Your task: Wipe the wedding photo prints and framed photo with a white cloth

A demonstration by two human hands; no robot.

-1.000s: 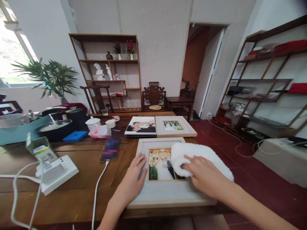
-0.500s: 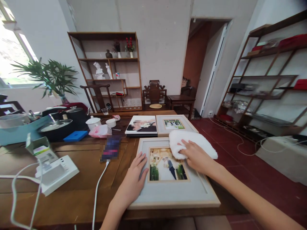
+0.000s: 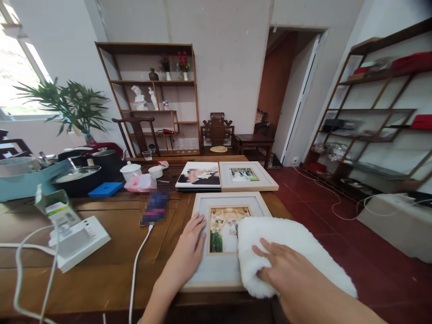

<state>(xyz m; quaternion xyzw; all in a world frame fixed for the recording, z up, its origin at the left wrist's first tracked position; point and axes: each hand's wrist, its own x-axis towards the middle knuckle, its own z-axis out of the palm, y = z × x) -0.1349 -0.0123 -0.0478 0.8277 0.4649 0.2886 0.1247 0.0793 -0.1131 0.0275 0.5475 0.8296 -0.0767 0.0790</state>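
Observation:
A light wooden picture frame with a wedding photo lies flat on the wooden table in front of me. My left hand rests flat on the frame's left border, fingers stretched out. My right hand presses a fluffy white cloth onto the frame's lower right part, fingers spread on top of it. The cloth hides the right half of the photo and that corner of the frame.
Two more pictures, an unframed print and a framed one, lie farther back. A phone with a white cable, a white box, pots and a teapot fill the left. Red floor lies to the right.
My right hand slid the white cloth from the frame's upper right corner down to its lower right corner, towards me. My left hand stayed on the left border.

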